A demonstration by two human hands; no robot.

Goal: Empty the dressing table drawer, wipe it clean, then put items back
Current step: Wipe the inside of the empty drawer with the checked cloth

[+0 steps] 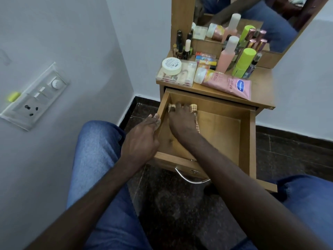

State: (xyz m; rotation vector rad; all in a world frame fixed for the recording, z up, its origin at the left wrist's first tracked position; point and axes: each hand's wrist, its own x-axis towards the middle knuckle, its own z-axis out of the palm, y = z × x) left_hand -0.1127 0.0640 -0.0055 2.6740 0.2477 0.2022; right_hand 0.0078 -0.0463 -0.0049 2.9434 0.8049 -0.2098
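Bottles [227, 58] crowd the tabletop [262, 83] while left hand [142, 139] clasps the drawer [252, 141] wall and right hand [182, 121] clutches cloth [193, 107] inside.

Can't see most of cloth [193, 107], buried under right hand [180, 120]. Can't follow drawer handle [187, 179] past right forearm. Can't read print on round tub lid [171, 64]. Can't make out clear box [188, 79] contents, blurred. Can't see mirror [270, 24] top, cut by frame edge.

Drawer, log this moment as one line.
phase: wiping | drawer: open, no items visible | right hand: holds cloth at back-left corner | left hand: grips drawer's left wall | toiletries: on tabletop
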